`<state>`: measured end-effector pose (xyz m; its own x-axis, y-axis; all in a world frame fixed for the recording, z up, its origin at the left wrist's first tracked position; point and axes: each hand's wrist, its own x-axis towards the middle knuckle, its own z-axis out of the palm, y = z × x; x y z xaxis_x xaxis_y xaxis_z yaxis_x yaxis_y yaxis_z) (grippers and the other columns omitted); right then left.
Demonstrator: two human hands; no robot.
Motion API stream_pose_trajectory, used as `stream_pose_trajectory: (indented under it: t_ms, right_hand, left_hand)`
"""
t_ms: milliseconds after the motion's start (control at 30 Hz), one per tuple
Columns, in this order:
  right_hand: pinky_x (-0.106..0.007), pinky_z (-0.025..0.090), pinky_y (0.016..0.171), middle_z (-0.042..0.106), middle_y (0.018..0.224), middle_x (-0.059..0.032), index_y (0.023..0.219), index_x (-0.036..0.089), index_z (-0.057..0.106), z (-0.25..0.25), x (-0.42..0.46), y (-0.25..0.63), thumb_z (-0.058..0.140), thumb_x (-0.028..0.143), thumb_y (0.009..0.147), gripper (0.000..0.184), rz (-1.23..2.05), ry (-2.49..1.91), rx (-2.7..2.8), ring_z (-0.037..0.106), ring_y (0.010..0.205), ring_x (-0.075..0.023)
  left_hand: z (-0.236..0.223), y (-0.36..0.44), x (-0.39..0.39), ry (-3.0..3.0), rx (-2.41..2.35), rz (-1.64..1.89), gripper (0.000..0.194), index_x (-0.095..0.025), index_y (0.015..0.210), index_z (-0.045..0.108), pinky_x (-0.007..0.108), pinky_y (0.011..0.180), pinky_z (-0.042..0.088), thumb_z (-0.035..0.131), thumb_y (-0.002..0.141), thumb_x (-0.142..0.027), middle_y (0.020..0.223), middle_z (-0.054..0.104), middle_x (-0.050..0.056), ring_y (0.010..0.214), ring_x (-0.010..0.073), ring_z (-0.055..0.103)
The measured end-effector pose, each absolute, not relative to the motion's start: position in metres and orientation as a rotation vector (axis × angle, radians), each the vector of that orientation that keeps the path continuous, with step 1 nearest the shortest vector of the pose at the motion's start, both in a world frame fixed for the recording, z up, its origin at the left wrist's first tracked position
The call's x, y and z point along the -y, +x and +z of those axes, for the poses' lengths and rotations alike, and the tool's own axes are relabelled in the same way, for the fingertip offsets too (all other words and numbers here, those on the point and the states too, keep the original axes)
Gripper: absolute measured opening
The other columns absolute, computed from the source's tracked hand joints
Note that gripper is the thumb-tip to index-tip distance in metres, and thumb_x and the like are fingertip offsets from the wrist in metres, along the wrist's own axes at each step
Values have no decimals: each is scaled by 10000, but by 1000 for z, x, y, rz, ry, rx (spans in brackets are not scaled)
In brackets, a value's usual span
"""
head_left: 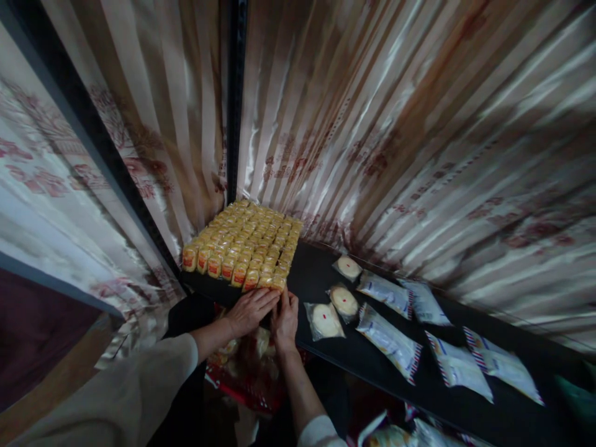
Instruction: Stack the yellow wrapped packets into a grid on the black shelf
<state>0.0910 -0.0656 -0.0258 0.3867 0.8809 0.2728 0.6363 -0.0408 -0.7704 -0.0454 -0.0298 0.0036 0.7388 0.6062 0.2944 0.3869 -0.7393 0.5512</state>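
Rows of small yellow wrapped packets (246, 239) with red labels are packed close together at the left end of the black shelf. Both hands are at the front right corner of this block. My left hand (251, 310) has its fingers stretched out along the front edge of the packets, touching the nearest ones. Beside it, my right hand (284, 318) is upright with partly bent fingers, its fingertips against the corner packet. Whether either hand grips a packet is hard to see in the dim light.
Right of my hands on the black shelf (321, 264) lie round pale cakes (325, 321) in clear wrappers and several white-blue packets (391, 341). Below is a red basket (251, 391) holding packaged items. A printed, shiny curtain (372, 124) and a dark upright post (235, 99) stand behind.
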Motion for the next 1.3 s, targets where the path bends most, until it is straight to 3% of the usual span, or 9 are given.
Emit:
stream_pose_trajectory:
  t_ms: [200, 400, 500, 633, 933, 1200, 1300]
  right_hand:
    - [-415, 391, 998, 548, 1190, -121, 1270, 179, 520, -23, 59, 119, 450, 349, 794, 510, 606, -1673, 1065, 522, 1098, -233]
    - [-366, 269, 1102, 308, 1475, -54, 1406, 153, 321, -4, 26, 114, 248, 602, 856, 714, 892, -1456, 695, 282, 1360, -184]
    - [-369, 240, 1116, 336, 1459, -22, 1399, 202, 339, 2, 12, 101, 246, 645, 846, 715, 956, -1435, 657, 296, 1355, -172]
    - [-328, 322, 1072, 356, 1449, -16, 1419, 221, 291, 1, 5, 93, 168, 681, 836, 753, 1019, -1426, 660, 363, 1319, -157]
    - [-325, 366, 1040, 409, 1421, -3, 1416, 264, 288, -8, 3, 92, 151, 652, 858, 693, 948, -1356, 782, 390, 1300, -145]
    - [-340, 205, 1128, 263, 1496, -21, 1432, 230, 239, -11, -1, 87, 255, 640, 851, 711, 1016, -1294, 676, 267, 1364, -141]
    - [-348, 189, 1133, 309, 1478, -21, 1408, 226, 307, -13, 0, 89, 314, 635, 839, 700, 995, -1277, 649, 263, 1365, -151]
  left_hand:
    - [-9, -48, 20, 2824, -719, 508, 519, -176, 1388, 348, 356, 1039, 304, 398, 873, -137, 1384, 462, 73, 1267, 215, 381]
    - [-20, -47, 23, 2892, -762, 506, 525, -186, 1385, 349, 337, 1052, 292, 428, 867, -144, 1370, 477, 71, 1263, 197, 389]
    - [-22, -46, 23, 2824, -782, 538, 493, -194, 1354, 397, 343, 1053, 296, 427, 865, -133, 1358, 489, 77, 1263, 203, 397]
    - [-22, -46, 22, 2778, -817, 566, 460, -191, 1316, 444, 372, 1037, 316, 402, 864, -118, 1355, 490, 88, 1267, 224, 397]
    - [-28, -45, 23, 2847, -842, 651, 365, -186, 1248, 494, 405, 1007, 324, 406, 894, -198, 1374, 473, 72, 1248, 244, 406]
    - [-30, -41, 24, 2829, -903, 631, 309, -186, 1159, 560, 392, 1029, 308, 420, 883, -181, 1308, 531, 72, 1238, 222, 410]
    - [-29, -41, 23, 2883, -912, 611, 302, -189, 1161, 558, 369, 1023, 314, 423, 891, -210, 1318, 523, 55, 1228, 210, 412]
